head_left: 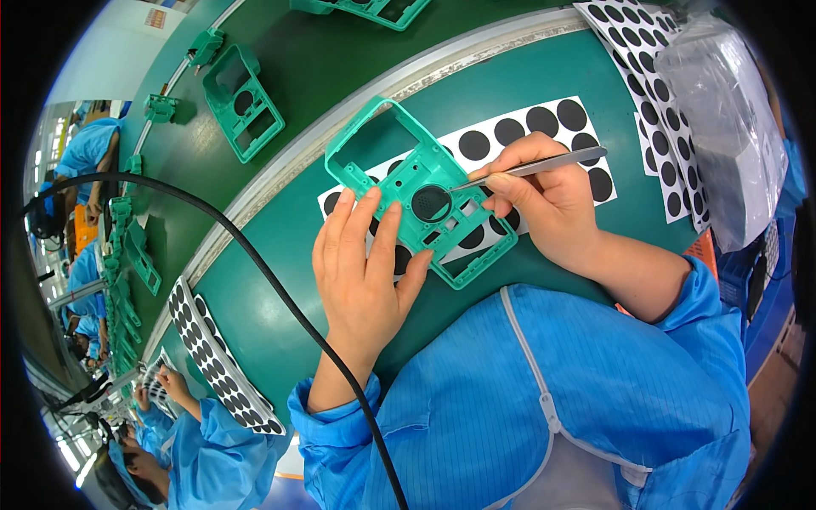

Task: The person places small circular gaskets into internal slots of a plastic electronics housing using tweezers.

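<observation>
Head view: the green plastic housing (pixel 414 174) is near the picture's centre, over the white sheet of black dots (pixel 491 125); whether it lies flat on it I cannot tell. From the housing's middle, the left hand (pixel 361 263) comes in between seven and eight o'clock, fingers extended and slightly parted, fingertips laid on the near edge, thumb toward six. The right hand (pixel 552 200), at three o'clock, pinches the metal tweezers (pixel 544 163) between thumb and fingers, their tip pointing to nine, at the rim of the black disc (pixel 431 204); actual contact is unclear. The housing looks light and stiff, its smooth face perhaps a little slippery, the narrow bars around its windows likely weakest. The solid side walls at eight and two o'clock seem the best hold, keeping fingers off the disc
</observation>
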### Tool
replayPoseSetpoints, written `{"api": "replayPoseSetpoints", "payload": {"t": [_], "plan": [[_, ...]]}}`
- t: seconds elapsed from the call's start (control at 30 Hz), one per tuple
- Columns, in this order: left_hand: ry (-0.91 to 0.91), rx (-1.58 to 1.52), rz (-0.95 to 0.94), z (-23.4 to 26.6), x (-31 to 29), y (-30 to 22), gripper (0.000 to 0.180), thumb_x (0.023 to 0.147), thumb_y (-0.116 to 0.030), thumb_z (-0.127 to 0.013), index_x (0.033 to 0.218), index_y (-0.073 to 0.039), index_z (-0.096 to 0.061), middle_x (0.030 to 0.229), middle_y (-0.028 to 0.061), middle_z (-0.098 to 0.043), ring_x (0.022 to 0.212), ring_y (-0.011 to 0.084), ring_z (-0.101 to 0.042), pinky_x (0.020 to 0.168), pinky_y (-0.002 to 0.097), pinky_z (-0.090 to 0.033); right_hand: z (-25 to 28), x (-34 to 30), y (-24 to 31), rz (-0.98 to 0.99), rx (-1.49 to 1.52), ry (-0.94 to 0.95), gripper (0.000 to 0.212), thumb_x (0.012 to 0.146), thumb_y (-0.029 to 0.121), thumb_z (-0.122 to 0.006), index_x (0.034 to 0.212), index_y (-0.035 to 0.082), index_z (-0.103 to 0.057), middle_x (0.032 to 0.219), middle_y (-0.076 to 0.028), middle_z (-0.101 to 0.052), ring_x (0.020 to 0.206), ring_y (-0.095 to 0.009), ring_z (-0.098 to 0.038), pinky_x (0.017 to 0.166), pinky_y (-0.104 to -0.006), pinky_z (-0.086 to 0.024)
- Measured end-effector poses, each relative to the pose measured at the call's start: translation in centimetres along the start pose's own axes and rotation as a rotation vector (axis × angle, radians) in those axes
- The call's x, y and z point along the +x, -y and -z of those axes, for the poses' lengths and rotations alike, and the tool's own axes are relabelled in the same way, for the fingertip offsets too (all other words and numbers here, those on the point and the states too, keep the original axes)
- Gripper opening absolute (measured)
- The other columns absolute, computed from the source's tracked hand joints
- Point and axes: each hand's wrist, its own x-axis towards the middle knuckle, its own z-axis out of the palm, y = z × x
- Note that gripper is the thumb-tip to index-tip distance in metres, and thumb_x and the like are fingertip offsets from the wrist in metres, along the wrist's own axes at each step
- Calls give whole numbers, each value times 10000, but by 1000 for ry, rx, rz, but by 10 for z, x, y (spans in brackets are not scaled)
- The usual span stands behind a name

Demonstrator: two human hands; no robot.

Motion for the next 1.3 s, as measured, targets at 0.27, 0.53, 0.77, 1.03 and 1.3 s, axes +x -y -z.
{"api": "replayPoseSetpoints", "payload": {"t": [0.27, 0.53, 0.77, 1.03, 1.3], "plan": [[6, -3, 3, 0, -1, 1, 559, 683, -205, -800, 1178, -42, -598, 1287, 143, -540, 1233, 357, -485, 965, 454, -398, 6, 1, 1, 37, -55, 67, 96, 918, -61, -507, 989, 4, -498, 967, -176, -658, 669, -94, -593, 660, -231, -539], [11, 0, 4, -1, -1, 0, 564, 683, -208, -801, 1183, -43, -596, 1288, 144, -539, 1237, 358, -483, 962, 446, -399, 1, 0, -2, 48, 27, -4, 38, 907, -14, -571, 942, -15, -586, 819, -59, -582, 630, -72, -572, 563, -194, -475], [12, -7, 10, -2, -1, 0, 572, 688, -205, -797, 1196, -46, -588, 1293, 147, -534, 1235, 365, -482, 956, 447, -401, 1, 1, -4, 39, -6, 2, 40, 900, -14, -581, 939, -11, -591, 814, -55, -588, 623, -74, -570, 554, -197, -476], [21, -14, 2, -2, -1, 1, 564, 692, -203, -793, 1200, -60, -593, 1298, 150, -529, 1238, 372, -475, 957, 449, -402, 1, 2, -2, 57, -19, -16, 30, 893, -11, -594, 922, -7, -589, 793, -56, -594, 608, -75, -572, 534, -201, -479], [53, 2, 2, 1, 2, -2, 461, 690, -195, -783, 1134, -146, -665, 1292, 140, -529, 1240, 379, -465, 954, 445, -405, -2, 2, -2, 34, -77, -33, 45, 890, 15, -618, 911, 0, -581, 730, -41, -594, 593, -67, -573, 522, -201, -470]]}}
